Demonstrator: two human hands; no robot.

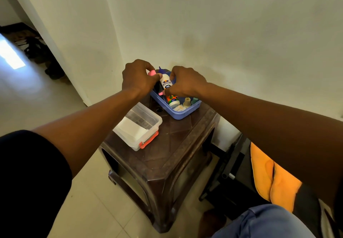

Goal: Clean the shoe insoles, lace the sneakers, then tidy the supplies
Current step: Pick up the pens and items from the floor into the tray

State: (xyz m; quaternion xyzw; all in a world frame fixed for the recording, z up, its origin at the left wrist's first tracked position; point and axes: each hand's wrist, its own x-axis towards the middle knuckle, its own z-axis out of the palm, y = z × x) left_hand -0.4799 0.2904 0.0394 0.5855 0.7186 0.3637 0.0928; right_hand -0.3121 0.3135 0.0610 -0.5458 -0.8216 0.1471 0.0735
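Hiding blue tray [182, 115] contents: both hands' fingers.

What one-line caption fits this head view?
Both hands arrange supplies in a blue tray on a brown stool.

A blue tray [177, 115] holds a white glue bottle [165, 82] with a dark blue cap and dark lettering, a white bottle [172, 100] patterned in orange and green with a blue label, a beige piece [187, 102] and a teal piece [194, 100]. Pink tips [151, 73] show at the hands, and the dark brown stool [167, 154] has a moulded diamond pattern. The clear box [138, 126] has an orange-red latch and white sheets inside; the wall [222, 24] is off-white, the floor tiles [89, 210] cream, a cloth [271, 178] orange, the sleeve [27, 173] navy.
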